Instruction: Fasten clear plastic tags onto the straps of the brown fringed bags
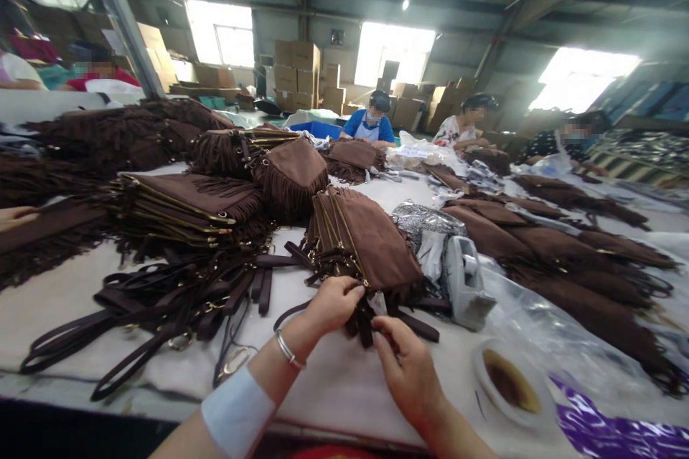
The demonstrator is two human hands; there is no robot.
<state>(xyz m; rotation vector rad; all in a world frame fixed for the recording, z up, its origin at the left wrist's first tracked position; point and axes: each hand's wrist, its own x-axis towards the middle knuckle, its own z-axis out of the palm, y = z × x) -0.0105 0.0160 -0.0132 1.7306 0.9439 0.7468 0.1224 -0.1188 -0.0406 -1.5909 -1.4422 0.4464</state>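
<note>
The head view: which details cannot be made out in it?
Head view:
Left hand: whatever lies in its palm, hidden by the hand itself.
Right hand: whether it holds the pale piece; too small, blurred.
Co-worker's hand: its arm, cut off by the left edge.
Purple plastic: its full extent, cut off by the right edge.

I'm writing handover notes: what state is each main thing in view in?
Front bags: stacked, leaning
Left bags: stacked flat
Straps: heaped, loops spread
Left hand: partly curled at the front bags, grip unclear
Right hand: thumb near forefinger, grip unclear
Tape dispenser: standing
Purple plastic: wrinkled
Ceiling lamp: lit
</note>
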